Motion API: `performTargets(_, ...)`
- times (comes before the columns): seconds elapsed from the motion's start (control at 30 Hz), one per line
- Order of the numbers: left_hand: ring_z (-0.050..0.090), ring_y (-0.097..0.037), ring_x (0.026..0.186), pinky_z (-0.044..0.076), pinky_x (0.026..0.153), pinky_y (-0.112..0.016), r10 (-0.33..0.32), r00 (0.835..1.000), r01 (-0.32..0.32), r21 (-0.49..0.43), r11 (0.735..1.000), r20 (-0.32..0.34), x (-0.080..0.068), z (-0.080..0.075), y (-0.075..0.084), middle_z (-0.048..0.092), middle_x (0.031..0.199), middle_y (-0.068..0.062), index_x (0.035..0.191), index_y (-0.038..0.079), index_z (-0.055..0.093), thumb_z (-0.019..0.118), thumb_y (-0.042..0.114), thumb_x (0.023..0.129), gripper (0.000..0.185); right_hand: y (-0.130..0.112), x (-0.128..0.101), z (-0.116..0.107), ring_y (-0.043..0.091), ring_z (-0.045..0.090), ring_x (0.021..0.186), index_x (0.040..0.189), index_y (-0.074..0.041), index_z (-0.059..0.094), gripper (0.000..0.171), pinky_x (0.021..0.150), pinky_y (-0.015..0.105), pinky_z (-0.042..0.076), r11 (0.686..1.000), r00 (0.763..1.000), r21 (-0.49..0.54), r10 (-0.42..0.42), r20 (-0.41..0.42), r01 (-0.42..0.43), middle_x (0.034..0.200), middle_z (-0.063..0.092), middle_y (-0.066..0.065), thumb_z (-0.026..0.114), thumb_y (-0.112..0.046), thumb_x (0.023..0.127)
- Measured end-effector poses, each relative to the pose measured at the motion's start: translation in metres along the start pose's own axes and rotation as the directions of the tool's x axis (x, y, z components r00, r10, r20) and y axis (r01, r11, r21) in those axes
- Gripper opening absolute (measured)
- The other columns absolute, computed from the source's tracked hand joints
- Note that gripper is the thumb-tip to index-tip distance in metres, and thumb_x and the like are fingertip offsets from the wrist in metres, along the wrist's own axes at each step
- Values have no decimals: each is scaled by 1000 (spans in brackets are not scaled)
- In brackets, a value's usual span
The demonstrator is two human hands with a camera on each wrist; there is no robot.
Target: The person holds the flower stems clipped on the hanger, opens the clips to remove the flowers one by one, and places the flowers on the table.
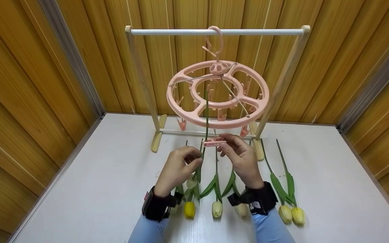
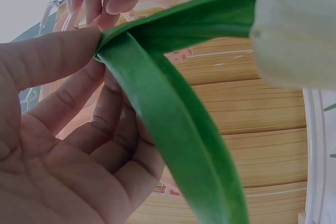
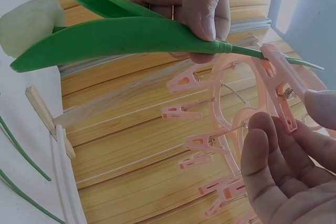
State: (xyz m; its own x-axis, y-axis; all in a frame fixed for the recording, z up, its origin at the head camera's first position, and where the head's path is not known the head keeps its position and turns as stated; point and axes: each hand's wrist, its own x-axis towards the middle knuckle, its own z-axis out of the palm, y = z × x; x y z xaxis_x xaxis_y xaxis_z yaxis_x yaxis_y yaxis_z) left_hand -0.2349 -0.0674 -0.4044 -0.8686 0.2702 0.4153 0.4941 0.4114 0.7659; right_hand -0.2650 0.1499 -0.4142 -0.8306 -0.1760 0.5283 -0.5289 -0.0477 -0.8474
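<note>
A white tulip (image 3: 31, 24) hangs head down, its green leaves (image 2: 173, 103) spreading below the grip. My left hand (image 1: 181, 165) pinches its stem between thumb and fingers, right where the leaves begin. Above that, the thin stem (image 1: 207, 114) rises in front of the pink round hanger (image 1: 194, 118). My right hand (image 1: 243, 162) pinches the handle end of a pink clothespin (image 3: 281, 90) between thumb and fingers. In the right wrist view the clothespin's tip lies across the stem, beyond my left fingers. Its cord is partly hidden.
The hanger hooks over a white rod (image 1: 167, 32) on a wooden stand (image 1: 284, 77). More pink clothespins (image 1: 182, 125) dangle from its ring. On the white table (image 1: 96, 189) lie several tulips, among them a yellow tulip (image 1: 189, 210), a white one (image 1: 217, 209) and a pale yellow pair (image 1: 298, 216).
</note>
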Motion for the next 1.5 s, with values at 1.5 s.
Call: performTargets(1.5, 59, -13, 75, 50, 70, -27, 30, 999, -30, -42, 999, -20, 0, 8, 1, 66, 83, -2, 93, 7, 71, 69, 5, 95, 4, -3, -1, 1, 12, 67, 87, 127, 16, 61, 32, 77, 27, 57, 994, 999, 104, 36, 8, -37, 111, 73, -3, 63, -3, 101)
